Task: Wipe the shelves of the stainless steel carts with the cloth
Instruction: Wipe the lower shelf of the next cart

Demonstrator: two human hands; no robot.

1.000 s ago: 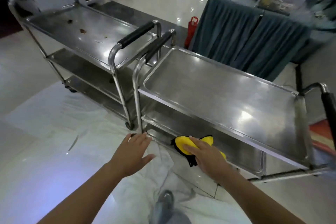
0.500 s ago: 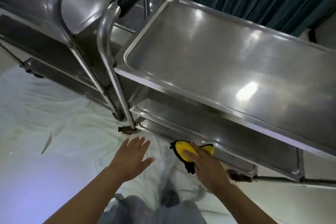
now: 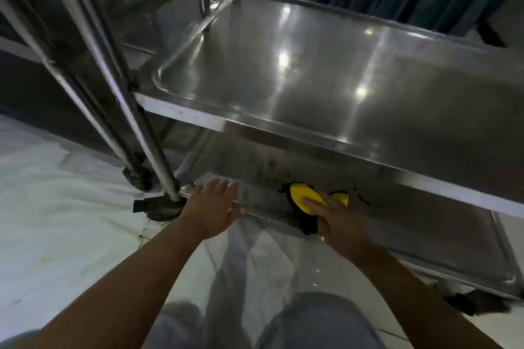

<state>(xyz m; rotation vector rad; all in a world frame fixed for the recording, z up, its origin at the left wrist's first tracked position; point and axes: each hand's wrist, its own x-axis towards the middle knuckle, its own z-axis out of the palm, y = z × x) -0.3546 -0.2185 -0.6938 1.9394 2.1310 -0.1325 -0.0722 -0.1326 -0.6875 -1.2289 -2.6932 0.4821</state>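
The right hand [image 3: 338,224] is pressing the yellow cloth [image 3: 307,198] flat on the bottom shelf [image 3: 425,224], near its front edge by the left corner. The left hand [image 3: 211,207] is spread wide, holding nothing. Brown crumbs [image 3: 272,171] could get pushed further back, and the low shelf above [image 3: 312,65] could be bumping the arm.

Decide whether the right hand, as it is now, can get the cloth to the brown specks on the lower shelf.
Probably yes: the right hand presses the cloth on the lower shelf, the specks lie just beyond, nothing between.
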